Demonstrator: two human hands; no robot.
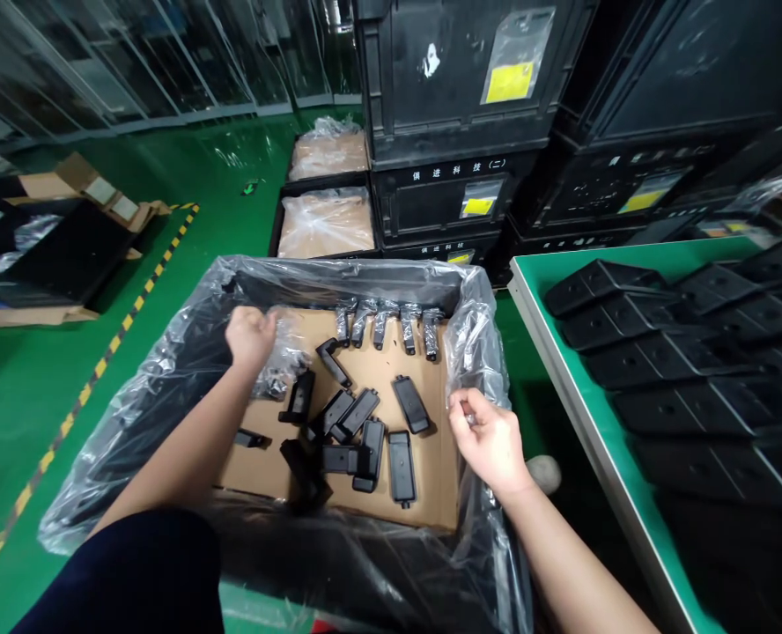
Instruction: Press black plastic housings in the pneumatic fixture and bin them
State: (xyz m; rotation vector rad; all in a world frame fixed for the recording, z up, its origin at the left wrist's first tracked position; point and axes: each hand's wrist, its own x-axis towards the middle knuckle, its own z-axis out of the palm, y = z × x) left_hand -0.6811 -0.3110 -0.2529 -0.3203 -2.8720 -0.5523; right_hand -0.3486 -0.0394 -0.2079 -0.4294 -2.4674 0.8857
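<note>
My left hand (251, 339) is closed in a fist over the left part of a lined bin. It grips a crumpled clear plastic bag (284, 352), which hangs beside the fist. My right hand (490, 445) is at the bin's right side with fingers curled together by the clear plastic liner (476, 352); what they pinch is not plain. On the cardboard sheet (440, 475) between the hands lie several loose black plastic parts (402, 467), some overlapping. Along the far side several wrapped black parts (381, 326) stand in a row.
On the right, a green-topped table (549, 273) holds rows of larger black parts (668, 352). Stacked black crates (450, 97) rise behind the bin. Cardboard-topped bins (325, 220) stand beside them. An open box (54, 246) sits at the left, past a striped floor line (110, 352).
</note>
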